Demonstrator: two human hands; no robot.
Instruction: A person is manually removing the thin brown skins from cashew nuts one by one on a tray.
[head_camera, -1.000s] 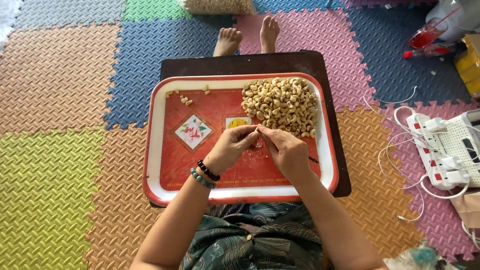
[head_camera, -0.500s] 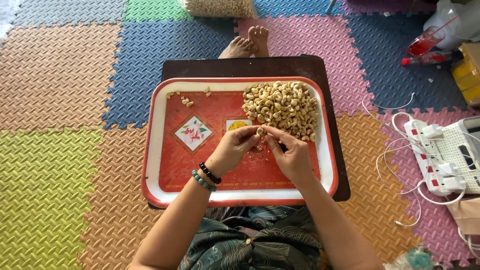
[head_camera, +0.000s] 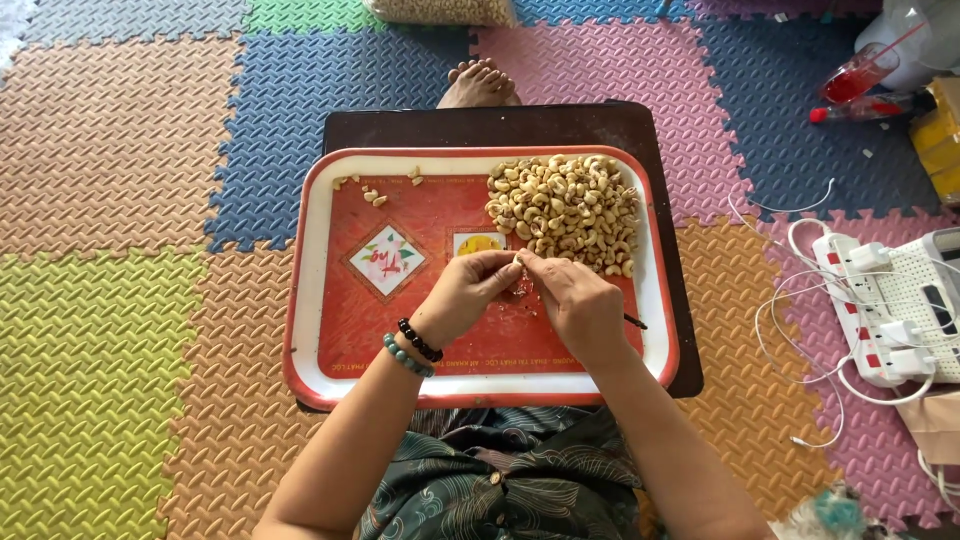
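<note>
From the head camera we look straight down at our two hands meeting over the middle of a red tray (head_camera: 310, 300) with a white rim, which sits on a low dark desk (head_camera: 480, 125) over our lap. Our left hand (head_camera: 462, 292) comes in from the lower left, wrist ringed by a black bead bracelet (head_camera: 417, 341) and a green one beside it; its fingers are curled narrow and pinch a single cashew nut (head_camera: 518, 260) at their tips. Our right hand (head_camera: 578, 300) closes in from the other side, fingertips touching the same nut, and a thin dark tool (head_camera: 632, 321) juts out from under that palm toward the tray's right edge; how it is gripped we cannot tell.

The nut lies right between the two sets of fingertips, equally near both hands, just below the lower edge of the cashew pile (head_camera: 565, 210) that fills the tray's upper right corner. It is too small for us to make out its long axis. A few loose nuts (head_camera: 372, 194) lie well apart near the upper left rim.

Beyond the desk, bare feet (head_camera: 478, 82) rest on the coloured foam floor mats (head_camera: 110, 150). To the right, a white power strip (head_camera: 880, 310) with plugged cables lies on the floor.
</note>
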